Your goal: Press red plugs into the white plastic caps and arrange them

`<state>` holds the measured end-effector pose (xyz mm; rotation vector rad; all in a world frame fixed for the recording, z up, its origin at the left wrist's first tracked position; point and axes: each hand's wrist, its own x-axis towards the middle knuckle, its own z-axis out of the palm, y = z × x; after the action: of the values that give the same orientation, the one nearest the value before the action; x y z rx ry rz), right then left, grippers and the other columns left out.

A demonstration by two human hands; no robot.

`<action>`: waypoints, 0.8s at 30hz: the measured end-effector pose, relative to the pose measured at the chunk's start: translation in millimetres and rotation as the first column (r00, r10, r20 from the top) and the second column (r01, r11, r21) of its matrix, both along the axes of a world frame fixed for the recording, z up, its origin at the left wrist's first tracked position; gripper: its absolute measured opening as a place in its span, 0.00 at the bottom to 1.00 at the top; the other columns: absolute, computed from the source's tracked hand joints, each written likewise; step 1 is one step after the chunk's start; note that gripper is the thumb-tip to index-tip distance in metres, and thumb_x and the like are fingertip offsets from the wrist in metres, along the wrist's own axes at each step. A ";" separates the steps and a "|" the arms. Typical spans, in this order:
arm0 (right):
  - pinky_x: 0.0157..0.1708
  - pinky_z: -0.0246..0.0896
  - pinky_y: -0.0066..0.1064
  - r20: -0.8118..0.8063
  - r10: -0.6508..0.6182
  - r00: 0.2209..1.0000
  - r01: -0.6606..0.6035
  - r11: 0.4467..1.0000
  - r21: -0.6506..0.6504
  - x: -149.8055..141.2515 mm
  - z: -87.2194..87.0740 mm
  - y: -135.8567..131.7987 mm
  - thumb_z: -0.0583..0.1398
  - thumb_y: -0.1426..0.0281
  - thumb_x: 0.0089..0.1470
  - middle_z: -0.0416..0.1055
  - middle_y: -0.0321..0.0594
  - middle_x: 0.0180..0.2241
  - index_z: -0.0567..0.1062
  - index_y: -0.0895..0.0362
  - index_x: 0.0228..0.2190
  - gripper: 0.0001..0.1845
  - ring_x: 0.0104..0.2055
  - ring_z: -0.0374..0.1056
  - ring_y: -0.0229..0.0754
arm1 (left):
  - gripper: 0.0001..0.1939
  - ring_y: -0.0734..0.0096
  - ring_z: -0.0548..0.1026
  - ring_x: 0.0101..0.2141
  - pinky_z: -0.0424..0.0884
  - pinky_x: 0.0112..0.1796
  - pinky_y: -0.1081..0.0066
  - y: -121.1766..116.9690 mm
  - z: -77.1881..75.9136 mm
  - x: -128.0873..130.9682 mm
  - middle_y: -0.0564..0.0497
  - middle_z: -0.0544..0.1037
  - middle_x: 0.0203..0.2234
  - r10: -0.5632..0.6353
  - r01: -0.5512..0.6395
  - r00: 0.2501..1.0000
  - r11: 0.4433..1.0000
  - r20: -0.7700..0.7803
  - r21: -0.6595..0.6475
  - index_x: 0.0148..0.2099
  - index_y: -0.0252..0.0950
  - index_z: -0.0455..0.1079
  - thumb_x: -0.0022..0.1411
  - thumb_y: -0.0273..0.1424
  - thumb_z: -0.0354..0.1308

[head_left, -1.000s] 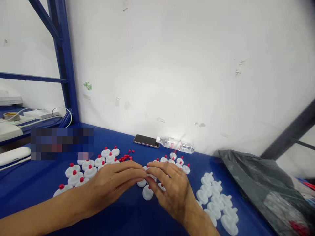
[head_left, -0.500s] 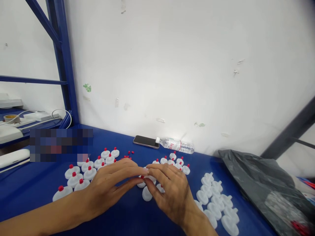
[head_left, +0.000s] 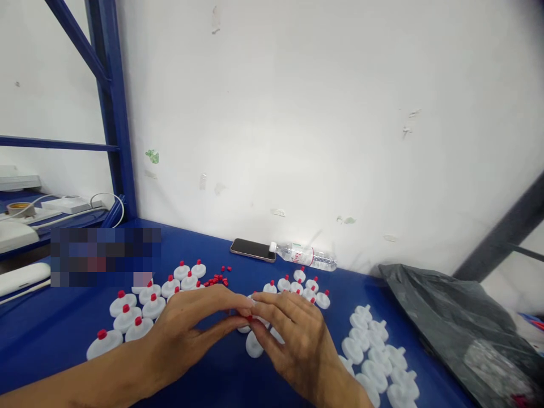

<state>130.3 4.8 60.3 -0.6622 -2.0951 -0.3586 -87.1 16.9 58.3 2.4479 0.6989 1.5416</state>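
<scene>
My left hand reaches in from the left, fingers closed, its fingertips meeting those of my right hand above the blue table. Between the fingertips shows a small red cap, pinched and mostly covered. Just below them is a tilted white round disc; whether the fingers touch it is hidden. More white discs, some topped with red caps, stand behind and under my right hand. Left of my left hand are several red-capped white discs. Loose red caps lie in a small heap beyond my hands.
Bare white discs with stems lie grouped at the right, near a dark grey plastic bag. A phone and a clear water bottle lie by the wall. A blue metal frame stands at the left.
The view has tilted up slightly. My fingertips have drawn a little closer together around the red cap, and more of the loose red caps shows.
</scene>
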 end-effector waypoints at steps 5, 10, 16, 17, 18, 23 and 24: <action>0.50 0.73 0.33 0.015 -0.001 1.000 0.001 1.000 0.027 1.7 2.1 -0.8 0.56 0.68 0.71 0.82 0.37 0.45 0.76 0.54 0.44 0.08 0.41 0.80 0.40 | 0.15 0.74 0.78 0.34 0.77 0.40 0.75 -2.2 6.5 -0.3 0.57 0.81 0.38 -0.014 0.021 0.999 0.988 0.047 -0.150 0.54 0.50 0.74 0.66 0.38 0.68; 0.51 0.72 0.25 0.011 0.020 1.000 -0.022 0.989 0.148 -3.7 4.2 -6.2 0.53 0.70 0.73 0.83 0.36 0.43 0.76 0.56 0.41 0.11 0.42 0.80 0.35 | 0.32 0.62 0.79 0.47 0.76 0.54 0.62 -11.7 4.2 -7.4 0.53 0.77 0.56 -0.086 0.099 0.995 0.844 0.049 -0.528 0.65 0.56 0.63 0.62 0.39 0.69; 0.36 0.74 0.21 -0.042 0.054 0.998 -0.048 0.990 0.134 -14.3 5.4 -14.7 0.55 0.68 0.72 0.82 0.35 0.37 0.77 0.55 0.38 0.11 0.30 0.78 0.33 | 0.22 0.52 0.79 0.53 0.75 0.56 0.58 -4.7 4.5 -5.2 0.47 0.82 0.52 -0.419 0.453 0.872 0.495 0.253 -0.741 0.58 0.42 0.74 0.63 0.38 0.69; 0.33 0.74 0.20 -0.040 0.059 0.997 -0.054 0.991 0.120 -14.9 6.0 -15.4 0.55 0.68 0.72 0.82 0.34 0.36 0.76 0.55 0.38 0.12 0.28 0.77 0.32 | 0.20 0.53 0.81 0.50 0.77 0.53 0.60 -2.7 5.8 -3.0 0.47 0.84 0.48 -0.445 0.491 0.848 0.457 0.287 -0.742 0.56 0.41 0.76 0.63 0.38 0.68; 0.32 0.74 0.20 -0.030 0.065 0.997 -0.061 0.992 0.111 -15.2 6.8 -15.8 0.55 0.68 0.72 0.81 0.33 0.35 0.76 0.55 0.38 0.12 0.27 0.77 0.32 | 0.19 0.55 0.83 0.47 0.79 0.49 0.63 -1.0 6.9 -0.7 0.48 0.86 0.44 -0.460 0.522 0.828 0.422 0.321 -0.741 0.54 0.40 0.77 0.63 0.39 0.68; 0.29 0.74 0.20 0.008 0.053 0.999 -0.054 0.994 0.090 -14.6 9.1 -16.3 0.55 0.68 0.72 0.82 0.31 0.36 0.77 0.55 0.38 0.12 0.25 0.76 0.32 | 0.19 0.53 0.85 0.42 0.81 0.44 0.65 0.5 5.1 4.4 0.46 0.86 0.41 -0.464 0.546 0.812 0.390 0.354 -0.741 0.51 0.39 0.79 0.58 0.38 0.69; 0.31 0.75 0.20 0.010 0.064 0.998 -0.065 0.995 0.082 -14.7 9.1 -17.0 0.55 0.68 0.72 0.82 0.31 0.36 0.77 0.55 0.38 0.12 0.25 0.76 0.32 | 0.18 0.52 0.85 0.41 0.82 0.42 0.63 -0.9 4.0 4.4 0.46 0.87 0.40 -0.470 0.506 0.835 0.445 0.288 -0.739 0.50 0.39 0.79 0.59 0.40 0.68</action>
<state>115.6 -12.2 69.3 -0.5444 -2.0917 -0.4089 -82.7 16.0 62.3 1.6721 0.4432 0.7656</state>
